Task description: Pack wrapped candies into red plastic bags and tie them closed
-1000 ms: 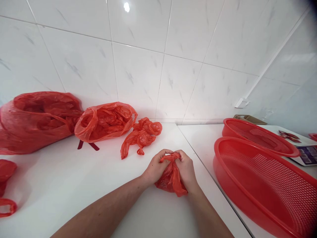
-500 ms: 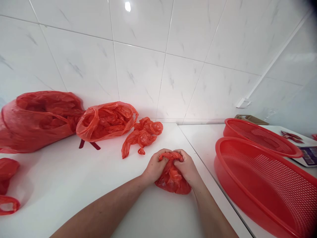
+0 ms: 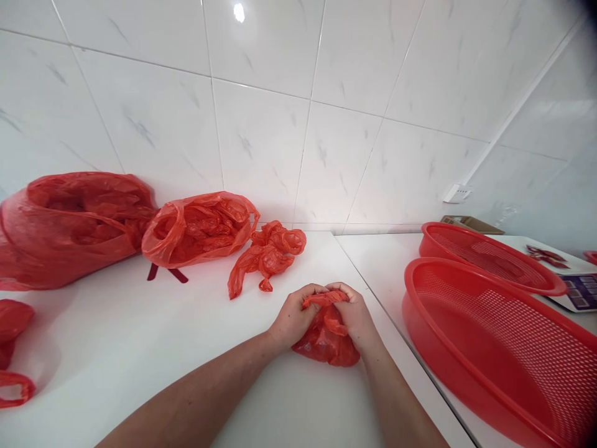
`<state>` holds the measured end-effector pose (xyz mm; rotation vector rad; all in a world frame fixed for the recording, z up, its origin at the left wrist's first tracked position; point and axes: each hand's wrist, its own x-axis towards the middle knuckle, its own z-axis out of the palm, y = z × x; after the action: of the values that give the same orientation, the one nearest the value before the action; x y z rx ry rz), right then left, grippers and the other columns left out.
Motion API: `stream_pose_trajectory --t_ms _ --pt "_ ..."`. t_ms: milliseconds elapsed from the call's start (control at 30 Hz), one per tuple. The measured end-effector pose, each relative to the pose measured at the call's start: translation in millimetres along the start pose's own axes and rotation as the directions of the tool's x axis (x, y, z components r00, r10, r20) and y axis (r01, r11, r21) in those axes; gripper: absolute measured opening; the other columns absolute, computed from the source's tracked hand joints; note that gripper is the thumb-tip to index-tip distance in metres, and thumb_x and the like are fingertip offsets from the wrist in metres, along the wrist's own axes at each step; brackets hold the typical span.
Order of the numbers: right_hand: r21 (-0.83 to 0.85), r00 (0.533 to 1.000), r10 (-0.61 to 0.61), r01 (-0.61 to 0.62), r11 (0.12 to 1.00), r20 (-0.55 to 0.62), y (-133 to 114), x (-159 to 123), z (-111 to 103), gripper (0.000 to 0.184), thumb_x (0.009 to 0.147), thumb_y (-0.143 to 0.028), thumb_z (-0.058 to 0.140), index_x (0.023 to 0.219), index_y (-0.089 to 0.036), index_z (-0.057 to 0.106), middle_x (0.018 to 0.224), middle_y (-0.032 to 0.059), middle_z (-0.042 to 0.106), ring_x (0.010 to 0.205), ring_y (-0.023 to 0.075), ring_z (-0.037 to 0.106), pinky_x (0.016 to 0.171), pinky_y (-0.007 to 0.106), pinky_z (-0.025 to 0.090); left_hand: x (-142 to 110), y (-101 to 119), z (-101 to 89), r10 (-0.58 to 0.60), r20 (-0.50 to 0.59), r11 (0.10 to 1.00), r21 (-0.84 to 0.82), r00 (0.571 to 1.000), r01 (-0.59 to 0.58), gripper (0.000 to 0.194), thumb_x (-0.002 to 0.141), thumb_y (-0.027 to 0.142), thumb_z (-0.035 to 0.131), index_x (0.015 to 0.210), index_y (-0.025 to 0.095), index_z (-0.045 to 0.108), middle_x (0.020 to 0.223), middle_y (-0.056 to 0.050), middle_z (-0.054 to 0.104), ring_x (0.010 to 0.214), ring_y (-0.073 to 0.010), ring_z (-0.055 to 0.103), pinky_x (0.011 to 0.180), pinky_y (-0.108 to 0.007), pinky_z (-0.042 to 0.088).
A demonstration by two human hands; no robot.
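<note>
Head view: left hand (image 3: 293,318) and right hand (image 3: 359,318) pinch the red bag (image 3: 326,346) by its far edge, likely best for soft, slippery film.

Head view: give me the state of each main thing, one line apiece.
Held bag, bunched at the top, fuller below.
Left hand, closed on the held bag.
Right hand, closed on the held bag.
Loose bag, crumpled on the table.
Middle bag, open, red plastic inside.
Large bag, open, red plastic inside.
Near basket, upright, open-topped.
Far basket, partly hidden by near basket.
Scale, small red things on top; display unreadable.
</note>
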<state>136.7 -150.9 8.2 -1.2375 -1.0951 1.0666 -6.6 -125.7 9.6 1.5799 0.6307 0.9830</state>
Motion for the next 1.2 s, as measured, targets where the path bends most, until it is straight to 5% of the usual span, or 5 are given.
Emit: stream_pose_trajectory --t_ms 300,533,767,1000,1200 --pt "0.305 0.994 0.022 -0.053 0.951 0.104 -6.3 -5.6 -7.0 0.026 0.078 -0.031 0.051 0.101 -0.021 0.060 0.092 0.0051 0.064 0.083 0.0201 0.059 0.074 0.033 0.047 1.5 0.8 -3.1 0.020 -0.059 0.999 0.036 0.998 -0.018 0.023 0.081 0.015 0.044 0.096 0.019 0.061 0.096 -0.003 0.065 0.089 -0.0171 0.058 0.081 -0.028 0.045" --pt "-0.133 1.000 0.006 -0.005 0.991 0.005 -1.2 -3.2 -5.0 0.037 0.069 -0.024 0.059 0.106 -0.028 0.055 0.085 -0.0012 0.062 0.071 0.0168 0.058 0.063 0.029 0.046 1.3 1.8 -3.2 0.004 -0.102 0.999 0.042 0.995 0.000 0.027 0.078 0.010 0.041 0.091 0.018 0.063 0.094 -0.003 0.066 0.088 -0.0175 0.059 0.080 -0.028 0.046" --pt "-0.457 0.961 -0.169 0.052 0.888 -0.219 9.7 -2.1 -5.8 0.008 0.065 -0.023 0.055 0.073 -0.024 0.056 0.064 -0.0045 0.056 0.057 0.0126 0.045 0.050 0.024 0.032 -3.0 2.1 5.1 0.060 0.009 0.992 0.111 0.998 -0.061 0.029 0.073 0.007 0.043 0.089 0.019 0.064 0.089 -0.001 0.066 0.083 -0.0154 0.058 0.075 -0.025 0.044" --pt "-0.198 0.969 -0.154 0.116 0.973 -0.191 7.9 -4.3 2.0 0.019 0.060 -0.018 0.051 0.058 -0.021 0.033 0.057 -0.0067 0.034 0.056 0.0096 0.030 0.049 0.022 0.026 -6.4 -3.4 7.8 0.084 0.026 0.960 0.267 0.996 -0.088 0.016 0.078 0.019 0.050 0.093 0.022 0.055 0.061 0.007 0.048 0.056 -0.0085 0.040 0.055 -0.020 0.033" --pt "-0.156 0.976 -0.132 0.105 0.982 -0.174 -0.8 -1.9 2.5 0.005 0.061 -0.017 0.045 0.059 -0.020 0.042 0.056 -0.0060 0.040 0.054 0.0099 0.034 0.049 0.022 0.029 -3.2 -2.7 2.7 0.036 0.058 0.952 0.301 0.998 -0.051 0.057 0.070 0.021 0.061 0.124 0.025 0.044 0.062 0.008 0.049 0.057 -0.0101 0.044 0.056 -0.021 0.035"
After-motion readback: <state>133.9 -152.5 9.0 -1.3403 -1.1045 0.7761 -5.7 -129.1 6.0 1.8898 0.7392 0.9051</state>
